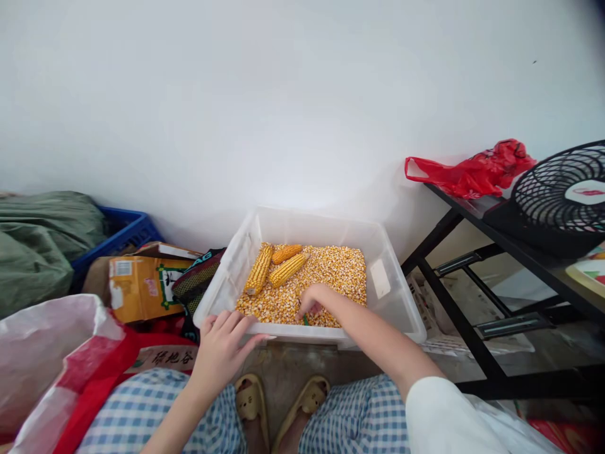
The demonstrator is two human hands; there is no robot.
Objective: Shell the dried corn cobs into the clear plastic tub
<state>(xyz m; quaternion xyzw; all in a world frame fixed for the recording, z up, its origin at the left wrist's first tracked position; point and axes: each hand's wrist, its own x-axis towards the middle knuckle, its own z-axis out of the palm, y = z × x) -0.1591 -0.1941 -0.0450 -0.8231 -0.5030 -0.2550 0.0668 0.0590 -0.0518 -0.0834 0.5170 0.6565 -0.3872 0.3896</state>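
Note:
A translucent plastic box (401, 309) holds a layer of loose yellow corn kernels (333, 268). Three corn cobs lie on the kernels at the left: a long one (259, 270), a second (288, 270) slanting beside it, and a smaller orange one (286, 253) behind. My left hand (221, 343) grips the box's front-left rim, fingers over the edge and thumb along it. Inside the box, near the front wall, my right hand (312, 301) reaches down to the kernels with fingers curled. A small green thing (305, 320) shows by its fingertips, which are mostly hidden.
To the right stands a black metal-framed table (466, 315) bearing a red plastic bag (486, 169) and a black fan (567, 189). On the left are a blue crate (127, 230), an orange carton (137, 287) and a red-and-white sack (85, 366). A white wall (302, 113) rises behind the box.

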